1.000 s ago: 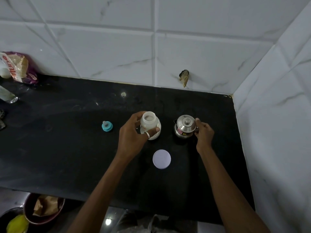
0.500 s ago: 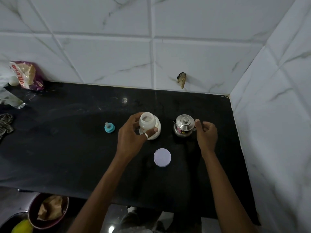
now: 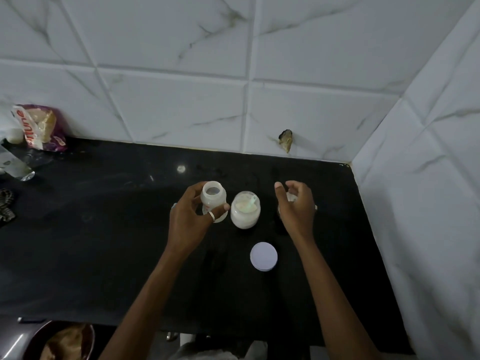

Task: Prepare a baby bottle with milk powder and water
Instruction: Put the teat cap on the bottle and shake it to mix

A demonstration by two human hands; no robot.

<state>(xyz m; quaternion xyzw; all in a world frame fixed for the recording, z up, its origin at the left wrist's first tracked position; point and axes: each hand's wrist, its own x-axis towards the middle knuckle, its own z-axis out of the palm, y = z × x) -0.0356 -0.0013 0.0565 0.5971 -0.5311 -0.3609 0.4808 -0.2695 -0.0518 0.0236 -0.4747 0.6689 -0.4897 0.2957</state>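
Observation:
My left hand (image 3: pixel 191 216) grips a small clear baby bottle (image 3: pixel 213 198) with an open mouth, held upright just above the black counter (image 3: pixel 104 242). Right beside it stands an open jar of milk powder (image 3: pixel 245 209) with a pale scoop lying in it. The jar's white lid (image 3: pixel 263 256) lies flat in front. My right hand (image 3: pixel 296 203) curls over a small steel pot (image 3: pixel 291 197), which it hides almost fully. Whether the fingers grip the pot is not visible.
White tiled walls (image 3: pixel 428 203) close the counter at the back and right. At the far left lie a purple food packet (image 3: pixel 41 127), a glass (image 3: pixel 18 168) and dark cloth (image 3: pixel 6 205). Below the front edge sits a bowl (image 3: pixel 65 342).
My left hand has shifted the bottle to the left, uncovering the powder jar. My right hand has moved from the pot's handle to over its top.

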